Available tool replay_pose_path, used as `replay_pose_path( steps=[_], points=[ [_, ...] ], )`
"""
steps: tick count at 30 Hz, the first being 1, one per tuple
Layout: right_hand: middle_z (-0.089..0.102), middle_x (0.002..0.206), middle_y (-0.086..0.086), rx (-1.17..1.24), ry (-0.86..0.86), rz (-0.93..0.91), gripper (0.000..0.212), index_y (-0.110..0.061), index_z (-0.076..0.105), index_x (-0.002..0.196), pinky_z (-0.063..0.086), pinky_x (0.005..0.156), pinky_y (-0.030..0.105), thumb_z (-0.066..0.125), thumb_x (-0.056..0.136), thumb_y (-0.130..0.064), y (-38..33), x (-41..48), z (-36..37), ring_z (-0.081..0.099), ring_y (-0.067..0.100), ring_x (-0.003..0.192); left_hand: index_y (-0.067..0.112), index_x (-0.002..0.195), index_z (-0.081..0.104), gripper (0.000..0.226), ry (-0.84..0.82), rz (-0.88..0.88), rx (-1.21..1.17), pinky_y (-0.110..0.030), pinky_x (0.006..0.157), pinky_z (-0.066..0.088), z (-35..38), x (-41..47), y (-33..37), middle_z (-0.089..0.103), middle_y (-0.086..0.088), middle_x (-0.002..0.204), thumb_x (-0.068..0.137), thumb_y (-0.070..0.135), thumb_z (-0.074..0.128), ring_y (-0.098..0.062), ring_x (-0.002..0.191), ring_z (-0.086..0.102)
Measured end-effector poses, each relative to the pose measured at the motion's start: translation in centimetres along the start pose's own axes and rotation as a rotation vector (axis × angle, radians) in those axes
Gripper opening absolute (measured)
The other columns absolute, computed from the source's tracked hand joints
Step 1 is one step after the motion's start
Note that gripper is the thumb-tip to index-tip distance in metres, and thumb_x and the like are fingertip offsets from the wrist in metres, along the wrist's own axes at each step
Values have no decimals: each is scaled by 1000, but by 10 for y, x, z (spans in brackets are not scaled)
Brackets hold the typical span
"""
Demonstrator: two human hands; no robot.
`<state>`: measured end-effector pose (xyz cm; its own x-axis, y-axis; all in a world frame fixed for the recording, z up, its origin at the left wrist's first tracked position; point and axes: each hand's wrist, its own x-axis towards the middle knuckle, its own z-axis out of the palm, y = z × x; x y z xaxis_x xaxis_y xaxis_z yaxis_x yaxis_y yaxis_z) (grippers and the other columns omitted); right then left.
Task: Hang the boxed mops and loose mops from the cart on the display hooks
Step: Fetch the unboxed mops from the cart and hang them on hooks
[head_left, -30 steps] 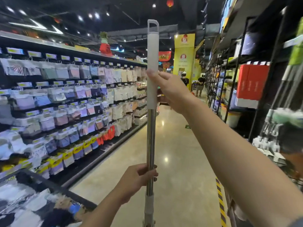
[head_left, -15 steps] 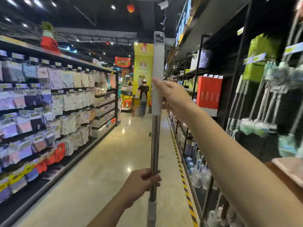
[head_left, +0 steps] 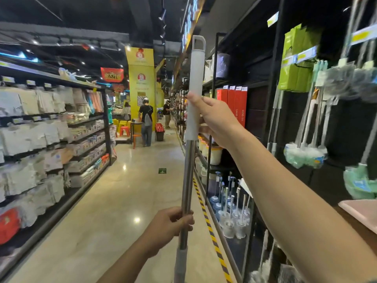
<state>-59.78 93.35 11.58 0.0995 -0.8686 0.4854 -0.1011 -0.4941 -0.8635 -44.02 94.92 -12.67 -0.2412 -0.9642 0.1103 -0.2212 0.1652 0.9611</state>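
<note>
Glossy beige floor (head_left: 114,201) between dark stocked shelves (head_left: 51,129) — spotlights (head_left: 91,47) overhead, yellow pillar (head_left: 140,78) beyond.

A mop pole (head_left: 188,164) stands nearly upright in both hands. The right hand (head_left: 216,121) grips its pale sleeve up top; the left hand (head_left: 170,225) grips the metal shaft below. Hanging mops (head_left: 304,154) are right of the right hand.

one mop (head_left: 188,170), two hands (head_left: 169,223) (head_left: 217,119), three people (head_left: 145,117)

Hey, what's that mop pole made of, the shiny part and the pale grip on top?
The pole: likely stainless steel or chromed metal, glossy, with light streaks along it. The grip: looks like matte pale grey plastic or rubber, no glare.
</note>
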Motion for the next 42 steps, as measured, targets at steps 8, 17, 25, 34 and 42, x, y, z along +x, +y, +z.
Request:
replay_pose_path(
  steps=[8, 17, 25, 34, 42],
  points=[
    [71, 102, 6, -9, 19, -12, 44, -12, 69, 117, 64, 78, 38, 64, 98, -51, 70, 137, -34, 71, 16, 86, 20, 112, 73, 15, -27, 33, 40, -36, 88, 64, -11, 156, -8, 80, -2, 99, 99, 26, 69, -16, 91, 79],
    [68, 101, 3, -54, 54, 0, 38, -14, 69, 112, 64, 73, 33, 64, 98, -49, 143, 266, -61, 69, 17, 89, 26, 103, 73, 7, -80, 63, 22, -26, 78, 63, -20, 318, -29, 80, -2, 98, 99, 24, 68, -13, 88, 79],
    [69, 110, 2, -172, 153, 24, 48, -15, 64, 127, 64, 74, 34, 63, 97, -52, 217, 397, -72, 71, 19, 97, 22, 109, 74, 13, -223, 125, -12, -50, 91, 62, -42, 482, -61, 81, -2, 99, 98, 26, 69, -19, 96, 78],
    [72, 119, 2, -284, 340, 63, 55, -18, 60, 133, 66, 79, 38, 65, 95, -58, 288, 519, -125, 74, 20, 105, 26, 98, 77, 10, -367, 175, 32, -45, 87, 64, -37, 658, -71, 80, 4, 94, 95, 34, 71, -16, 92, 77],
    [78, 107, -6, -378, 483, 57, 46, -22, 64, 125, 63, 88, 44, 60, 96, -59, 344, 607, -205, 78, 12, 95, 21, 103, 74, 12, -543, 224, 39, -45, 93, 62, -2, 796, -63, 80, 5, 95, 99, 30, 68, -13, 93, 78]
  ],
)
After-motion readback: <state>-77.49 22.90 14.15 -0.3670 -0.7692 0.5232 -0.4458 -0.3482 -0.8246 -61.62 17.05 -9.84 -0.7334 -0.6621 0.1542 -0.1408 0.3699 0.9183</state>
